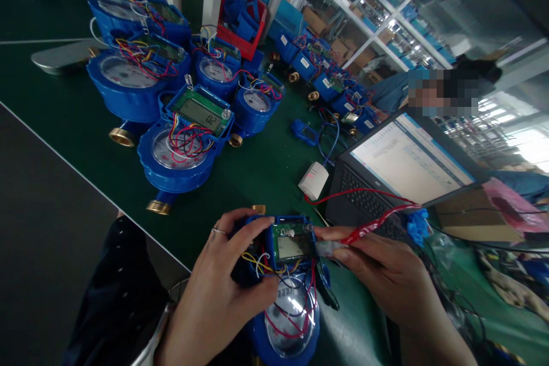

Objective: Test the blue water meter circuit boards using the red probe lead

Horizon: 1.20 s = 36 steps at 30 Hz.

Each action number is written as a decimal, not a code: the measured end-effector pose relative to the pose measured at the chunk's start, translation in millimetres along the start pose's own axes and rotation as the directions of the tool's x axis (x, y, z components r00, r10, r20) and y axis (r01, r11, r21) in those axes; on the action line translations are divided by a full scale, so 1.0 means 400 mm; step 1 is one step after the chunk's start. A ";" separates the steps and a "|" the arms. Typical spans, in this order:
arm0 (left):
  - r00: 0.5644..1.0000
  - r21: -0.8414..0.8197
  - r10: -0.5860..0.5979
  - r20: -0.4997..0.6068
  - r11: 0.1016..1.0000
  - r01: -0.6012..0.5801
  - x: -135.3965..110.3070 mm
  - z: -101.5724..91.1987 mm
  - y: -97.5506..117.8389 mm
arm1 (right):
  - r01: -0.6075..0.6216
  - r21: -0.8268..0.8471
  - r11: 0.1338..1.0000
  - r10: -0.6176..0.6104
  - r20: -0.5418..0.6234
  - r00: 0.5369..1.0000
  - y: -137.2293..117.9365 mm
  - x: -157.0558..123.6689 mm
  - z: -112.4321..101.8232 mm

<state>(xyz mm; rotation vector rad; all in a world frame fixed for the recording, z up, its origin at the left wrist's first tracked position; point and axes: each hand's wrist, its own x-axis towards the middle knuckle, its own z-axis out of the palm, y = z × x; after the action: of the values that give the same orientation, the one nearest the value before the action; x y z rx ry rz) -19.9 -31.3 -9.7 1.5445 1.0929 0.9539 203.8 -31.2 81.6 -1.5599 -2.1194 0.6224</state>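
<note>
A blue water meter (309,329) with a round clear dial stands at the table's near edge. Its top box is uncovered and shows a green circuit board with a small grey display (293,247). My left hand (234,277) is closed around the left side of this box, beside loose yellow, white, red and black wires. From the right, my right hand (381,266) pinches a clear-wrapped probe (328,248) against the box's right edge. A red cable (371,231) runs from the probe. Whether its tip touches the board cannot be made out.
Several more open blue meters (178,168) with brass ends stand at the left. A laptop (412,154) and a white adapter box (314,180) are to the right. Behind are a row of meters (326,86), a red bin (242,40) and a seated person (388,91).
</note>
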 end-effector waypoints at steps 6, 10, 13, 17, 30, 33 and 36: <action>1.000 -0.013 0.018 -0.008 1.000 -0.019 0.000 -0.001 -0.002 | -0.020 -0.021 1.000 0.020 0.001 1.000 -0.007 0.006 0.006; 1.000 -0.004 0.015 0.000 1.000 -0.015 0.003 -0.003 0.000 | -0.040 -0.044 0.998 0.040 -0.005 0.999 -0.015 0.005 0.007; 1.000 -0.004 0.014 0.006 1.000 -0.014 0.003 -0.004 -0.001 | -0.043 -0.045 0.998 0.043 -0.001 0.999 -0.019 0.003 0.008; 1.000 -0.009 0.014 -0.003 1.000 -0.014 0.000 -0.003 -0.003 | -0.050 -0.052 0.997 0.050 -0.016 0.999 -0.011 -0.003 0.010; 1.000 0.002 0.004 0.004 1.000 -0.004 0.002 -0.002 -0.007 | -0.084 -0.046 0.995 0.084 0.006 0.996 -0.009 0.001 0.008; 1.000 0.011 0.002 0.013 1.000 -0.002 0.003 -0.003 -0.007 | -0.068 -0.097 0.993 0.071 0.031 0.997 -0.020 0.002 0.009; 0.999 0.007 0.002 0.032 1.000 -0.003 0.002 -0.004 -0.006 | -0.065 -0.106 0.992 0.070 0.041 0.997 -0.025 0.001 0.011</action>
<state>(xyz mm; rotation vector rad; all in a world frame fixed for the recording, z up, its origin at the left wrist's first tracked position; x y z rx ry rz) -21.8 -29.6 -11.7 1.5624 1.0733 0.9247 193.5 -33.9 83.8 -1.6948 -2.1711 0.5817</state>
